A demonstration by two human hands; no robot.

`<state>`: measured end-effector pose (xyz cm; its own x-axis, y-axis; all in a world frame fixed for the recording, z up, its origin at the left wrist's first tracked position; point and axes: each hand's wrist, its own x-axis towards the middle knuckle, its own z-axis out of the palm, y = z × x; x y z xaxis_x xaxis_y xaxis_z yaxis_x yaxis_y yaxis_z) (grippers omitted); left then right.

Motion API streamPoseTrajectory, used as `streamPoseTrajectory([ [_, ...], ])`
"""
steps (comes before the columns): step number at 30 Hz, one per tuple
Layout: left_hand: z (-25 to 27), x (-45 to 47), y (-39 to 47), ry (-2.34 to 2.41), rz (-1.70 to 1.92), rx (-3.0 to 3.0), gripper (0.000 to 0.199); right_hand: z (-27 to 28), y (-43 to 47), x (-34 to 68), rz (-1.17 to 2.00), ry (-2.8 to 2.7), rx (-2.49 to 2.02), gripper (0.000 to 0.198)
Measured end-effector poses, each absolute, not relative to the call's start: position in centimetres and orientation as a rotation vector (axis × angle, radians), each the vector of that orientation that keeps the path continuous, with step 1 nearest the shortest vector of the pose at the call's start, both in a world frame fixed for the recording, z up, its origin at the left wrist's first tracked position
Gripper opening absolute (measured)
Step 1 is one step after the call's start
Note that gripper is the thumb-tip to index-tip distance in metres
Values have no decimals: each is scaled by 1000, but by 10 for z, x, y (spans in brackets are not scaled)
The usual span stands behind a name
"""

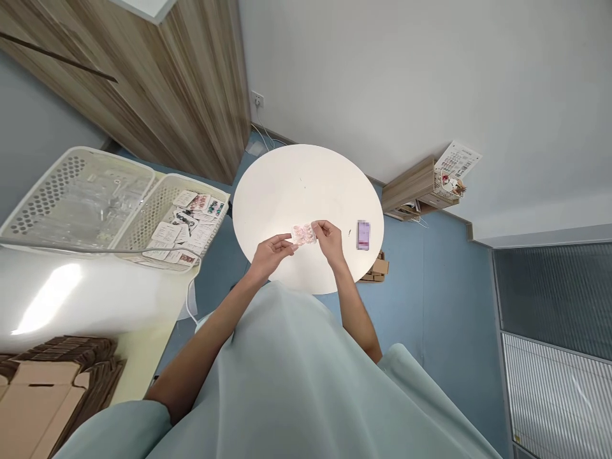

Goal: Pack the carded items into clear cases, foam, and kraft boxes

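A small whitish card with pink pieces on it (304, 234) is held above the white round table (306, 185), near its front edge. My right hand (329, 241) pinches the card's upper right corner between thumb and fingers. At the card's left edge, the thumb and fingertips of my left hand (272, 254) close on it, while the other fingers stay stretched. The pink pieces are too small to make out exactly. To the right of my right hand, a phone with a blurred pinkish screen (363, 235) lies on the table.
On my left, a white plastic basket (138, 223) holds several cards with small accessories; another basket (29, 191) contains clear plastic packaging. Flattened cardboard boxes (43, 395) are stacked nearby. A wooden cabinet (201, 83) stands behind, and a small shelf (411, 185) at the right wall.
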<state>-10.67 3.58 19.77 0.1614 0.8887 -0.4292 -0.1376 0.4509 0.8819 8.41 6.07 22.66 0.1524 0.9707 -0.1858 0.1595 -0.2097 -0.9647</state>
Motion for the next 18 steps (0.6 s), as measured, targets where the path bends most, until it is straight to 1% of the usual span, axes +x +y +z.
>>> streamPoseTrajectory([
  [2, 198, -100, 33, 1165, 844, 816, 69, 226, 67, 81, 1195, -1152, -1519, 36],
  [6, 203, -94, 29, 1128, 817, 876, 55, 222, 74, 74, 1261, -1173, -1522, 39],
  [9, 206, -95, 28, 1127, 810, 894, 50, 218, 74, 71, 1288, -1156, -1531, 41],
  [11, 206, -96, 27, 1143, 815, 881, 51, 216, 73, 71, 1299, -1131, -1524, 41],
  [14, 202, -96, 26, 1185, 833, 833, 60, 216, 72, 76, 1304, -1103, -1516, 41],
  [16, 200, -96, 25, 1216, 831, 809, 65, 216, 71, 81, 1291, -1103, -1495, 38],
  [18, 197, -98, 24, 1249, 820, 802, 66, 215, 69, 88, 1271, -1103, -1475, 32],
])
